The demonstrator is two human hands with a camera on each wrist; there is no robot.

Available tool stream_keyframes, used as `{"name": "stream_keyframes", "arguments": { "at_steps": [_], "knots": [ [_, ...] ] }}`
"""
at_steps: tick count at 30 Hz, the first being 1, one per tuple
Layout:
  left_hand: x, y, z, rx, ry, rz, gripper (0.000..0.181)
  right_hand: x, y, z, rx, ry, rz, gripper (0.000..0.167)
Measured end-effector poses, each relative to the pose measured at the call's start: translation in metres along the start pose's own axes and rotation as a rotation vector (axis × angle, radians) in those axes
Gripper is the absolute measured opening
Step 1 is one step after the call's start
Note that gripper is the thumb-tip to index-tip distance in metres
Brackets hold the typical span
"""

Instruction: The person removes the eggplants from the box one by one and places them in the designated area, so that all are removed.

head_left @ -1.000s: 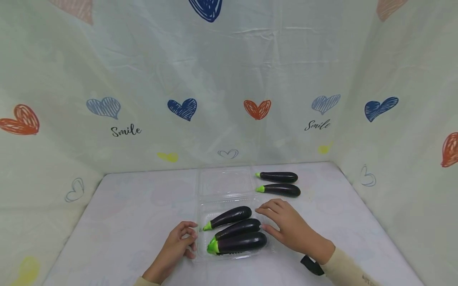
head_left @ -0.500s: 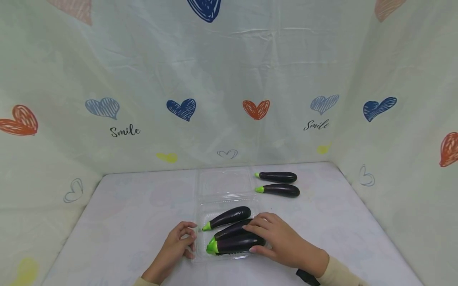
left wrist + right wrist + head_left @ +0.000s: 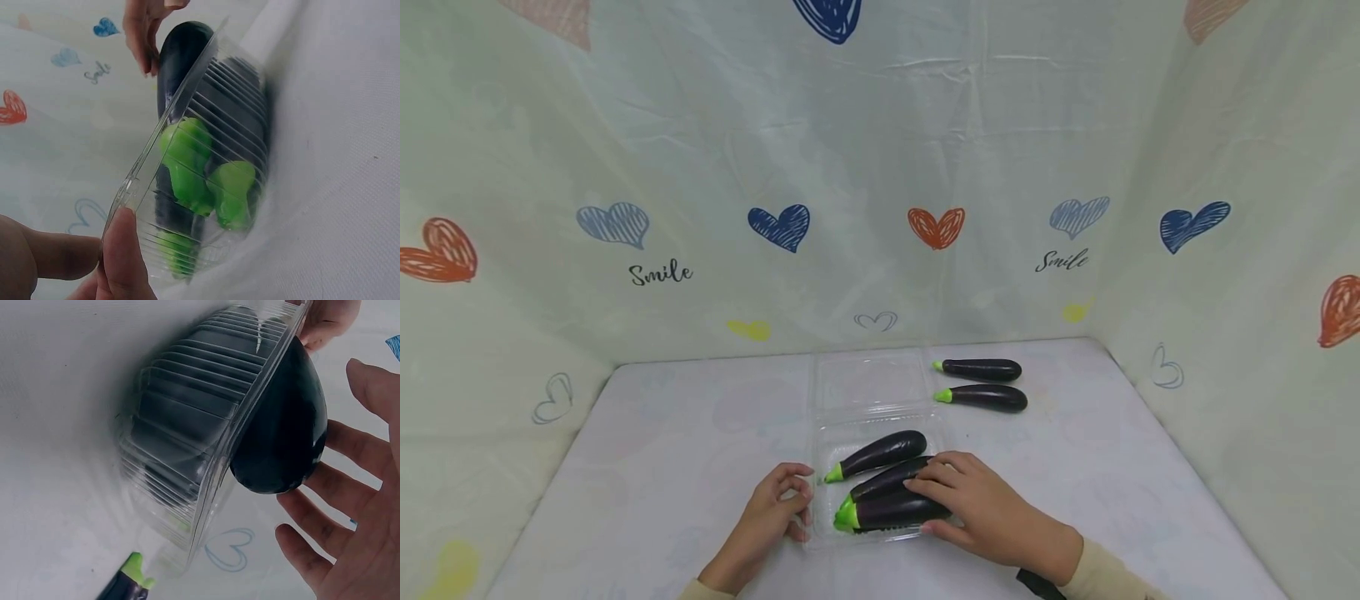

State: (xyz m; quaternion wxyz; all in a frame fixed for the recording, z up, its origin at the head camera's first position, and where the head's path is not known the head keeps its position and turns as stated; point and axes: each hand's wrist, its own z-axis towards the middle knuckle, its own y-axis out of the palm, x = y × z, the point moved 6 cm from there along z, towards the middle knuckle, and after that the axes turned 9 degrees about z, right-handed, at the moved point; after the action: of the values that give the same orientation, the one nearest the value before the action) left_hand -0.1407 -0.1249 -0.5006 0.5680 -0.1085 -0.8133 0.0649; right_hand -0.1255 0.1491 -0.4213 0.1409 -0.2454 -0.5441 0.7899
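A clear plastic clamshell container (image 3: 838,442) stands with its lid (image 3: 872,382) folded back. Inside lie a large front eggplant (image 3: 895,510), a middle eggplant (image 3: 883,480) and a back eggplant (image 3: 886,452), green stems to the left. My left hand (image 3: 771,507) pinches the container's left rim between thumb and finger, plain in the left wrist view. Over the right end of the large eggplant (image 3: 284,434) is my right hand (image 3: 973,504). Its spread fingers (image 3: 340,494) touch the eggplant, while the thumb stands apart from it in the right wrist view.
Two more eggplants, a rear one (image 3: 982,370) and a nearer one (image 3: 988,397), lie right of the lid on the white table (image 3: 685,467). A black object (image 3: 1037,583) shows beneath the right wrist. Heart-printed curtains (image 3: 865,133) enclose the table.
My right hand has moved left and down from beside the container onto the large eggplant's right end. The left hand stays at the rim, and the eggplants have not visibly moved.
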Motion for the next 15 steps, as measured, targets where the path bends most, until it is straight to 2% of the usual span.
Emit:
{"name": "stream_keyframes", "arguments": {
  "at_steps": [10,15],
  "knots": [
    [0.0027,-0.0003,-0.0019,-0.023,0.013,-0.006,0.036,0.0,0.0042,0.0016,-0.057,0.036,0.007,0.042],
    [0.0024,-0.0002,-0.0026,-0.025,0.013,-0.006,0.036,-0.0007,0.0051,0.0008,-0.058,0.043,0.0,0.041]
  ]
}}
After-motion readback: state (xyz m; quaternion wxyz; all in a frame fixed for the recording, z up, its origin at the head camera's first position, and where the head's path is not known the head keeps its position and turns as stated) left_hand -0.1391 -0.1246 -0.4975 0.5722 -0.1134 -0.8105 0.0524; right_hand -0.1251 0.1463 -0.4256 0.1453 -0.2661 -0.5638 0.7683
